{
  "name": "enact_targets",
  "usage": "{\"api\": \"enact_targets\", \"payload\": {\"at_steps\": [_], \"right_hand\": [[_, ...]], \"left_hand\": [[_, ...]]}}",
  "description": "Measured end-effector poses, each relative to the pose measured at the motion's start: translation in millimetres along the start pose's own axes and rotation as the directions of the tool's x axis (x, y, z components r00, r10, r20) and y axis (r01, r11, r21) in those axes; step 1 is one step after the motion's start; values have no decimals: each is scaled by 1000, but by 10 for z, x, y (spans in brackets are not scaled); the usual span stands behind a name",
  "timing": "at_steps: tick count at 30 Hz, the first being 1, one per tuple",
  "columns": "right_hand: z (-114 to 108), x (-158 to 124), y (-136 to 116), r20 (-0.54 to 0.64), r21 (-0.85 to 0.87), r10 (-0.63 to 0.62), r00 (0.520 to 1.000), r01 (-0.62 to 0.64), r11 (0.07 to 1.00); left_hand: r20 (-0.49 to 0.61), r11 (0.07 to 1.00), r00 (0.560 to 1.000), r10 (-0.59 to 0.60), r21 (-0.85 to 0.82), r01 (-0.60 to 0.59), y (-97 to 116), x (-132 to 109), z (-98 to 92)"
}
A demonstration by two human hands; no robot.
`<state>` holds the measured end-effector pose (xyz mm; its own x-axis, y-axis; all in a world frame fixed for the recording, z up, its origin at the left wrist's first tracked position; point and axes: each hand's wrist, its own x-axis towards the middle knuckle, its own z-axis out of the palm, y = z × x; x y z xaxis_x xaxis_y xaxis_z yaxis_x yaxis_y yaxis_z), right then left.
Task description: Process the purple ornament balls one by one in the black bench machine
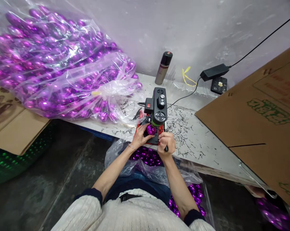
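A small black bench drill press (pixel 160 104) with a red switch stands near the table's front edge. Under its head sits a shiny purple ball (pixel 151 129), like a bauble. My left hand (pixel 140 137) is closed around the ball from the left, thumb and fingers against it on the black base. My right hand (pixel 167 143) is wrapped round the black-gripped lever on the machine's right side. Whether the tool tip touches the ball is hidden by the machine's head. An open plastic bag of purple balls (pixel 147 156) lies just below, at my lap.
A big clear bag of purple balls (pixel 63 64) fills the table's left. Black shavings (pixel 183 128) litter the white tabletop (pixel 207 144). A spray can (pixel 163 68), a power adapter (pixel 214 72) with its cable and a yellow tie (pixel 188 77) lie behind. A cardboard box (pixel 260 115) stands right.
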<state>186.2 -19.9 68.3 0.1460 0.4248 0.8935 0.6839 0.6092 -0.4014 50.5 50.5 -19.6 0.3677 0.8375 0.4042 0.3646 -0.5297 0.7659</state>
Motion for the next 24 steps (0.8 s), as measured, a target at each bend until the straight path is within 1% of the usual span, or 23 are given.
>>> {"api": "enact_targets", "payload": {"at_steps": [6, 9, 17, 20, 24], "right_hand": [[54, -104, 49, -39, 10, 17, 999, -16, 1000], [67, -131, 56, -44, 22, 43, 998, -43, 999], [121, -164, 75, -72, 43, 54, 996, -51, 998], [138, -171, 80, -80, 33, 28, 996, -26, 999], [141, -159, 77, -40, 5, -62, 997, 62, 998]], "left_hand": [[11, 1000, 1000, 23, 1, -23, 2, 0, -8], [5, 999, 999, 36, -8, -36, 1, -2, -8], [10, 999, 999, 37, -9, -36, -20, 13, -7], [-17, 997, 997, 70, -21, -71, -44, 14, 7], [-50, 994, 994, 102, -28, -103, -83, 8, 29]]}}
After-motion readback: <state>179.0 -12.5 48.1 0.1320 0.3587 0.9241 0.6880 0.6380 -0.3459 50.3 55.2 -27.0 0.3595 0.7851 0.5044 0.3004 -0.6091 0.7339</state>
